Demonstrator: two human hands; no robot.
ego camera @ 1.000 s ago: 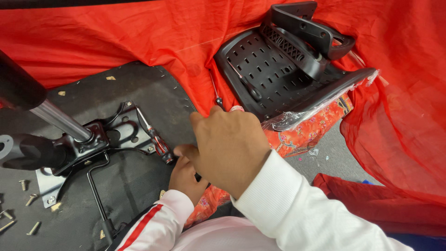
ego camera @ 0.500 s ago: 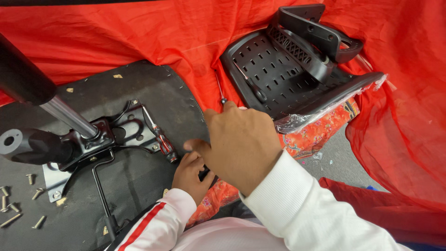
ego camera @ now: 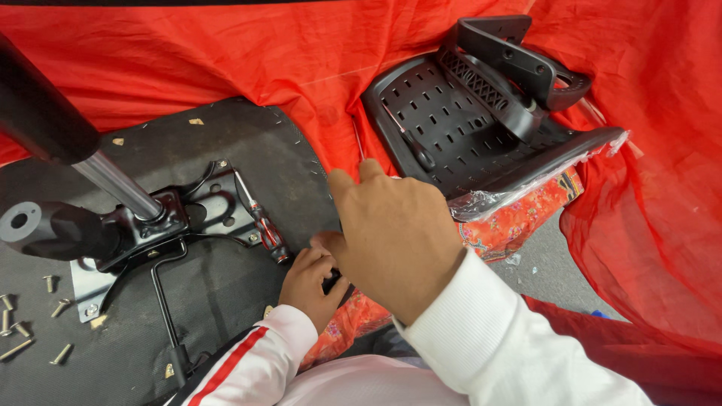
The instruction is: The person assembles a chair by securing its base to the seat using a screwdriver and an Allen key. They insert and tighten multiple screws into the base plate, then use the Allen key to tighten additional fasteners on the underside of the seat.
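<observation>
My right hand (ego camera: 395, 233) reaches forward over the edge of the upturned chair seat (ego camera: 248, 143), fingers curled; what it grips is hidden beneath it. Tucked under it at the seat's edge, my left hand (ego camera: 310, 282) is closed on a small dark object that is mostly hidden. A red-handled screwdriver (ego camera: 259, 218) lies on the seat's black underside just left of both hands. The metal seat mechanism (ego camera: 143, 225) with its gas cylinder (ego camera: 113, 177) is bolted at the left.
A black perforated plastic chair back with an armrest (ego camera: 481, 113) lies on the red cloth (ego camera: 263, 53) at upper right. Several loose bolts (ego camera: 22, 323) lie at the lower left. A red patterned fabric piece (ego camera: 519, 218) sits under the chair back.
The view has shifted slightly, so the seat and chair back sit a little further right. My right hand has edged forward over the seat's edge; the left stays tucked beneath it.
</observation>
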